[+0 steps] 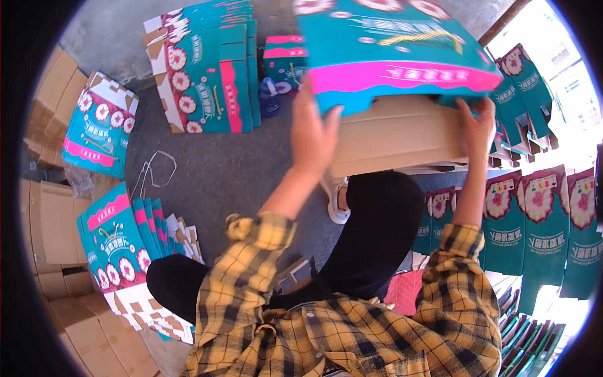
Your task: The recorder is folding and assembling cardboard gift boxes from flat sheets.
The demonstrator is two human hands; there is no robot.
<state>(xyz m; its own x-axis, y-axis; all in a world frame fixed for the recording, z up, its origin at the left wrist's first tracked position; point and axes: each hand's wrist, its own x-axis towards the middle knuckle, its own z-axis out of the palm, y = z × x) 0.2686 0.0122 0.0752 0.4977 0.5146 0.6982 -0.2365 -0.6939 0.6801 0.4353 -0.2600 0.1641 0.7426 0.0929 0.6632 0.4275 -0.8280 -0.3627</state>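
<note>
A teal printed cardboard box (402,47) with a pink wavy band is held up in front of me at the top of the view. Its plain brown inner cardboard (399,132) shows below the pink edge. My left hand (316,129) grips the box's near left corner, thumb along the lower edge and fingers partly hidden behind its side. At the near right corner, my right hand (479,119) closes around the edge with the thumb inward. Both hands look slightly blurred.
Stacks of flat teal cartons (204,81) stand at the far left, with more leaning cartons (119,239) near my left knee. Rows of teal boxes (540,220) line the right side. Brown cartons (59,220) pile up left. A blue bottle (269,97) and a white strap loop (162,169) lie on the floor.
</note>
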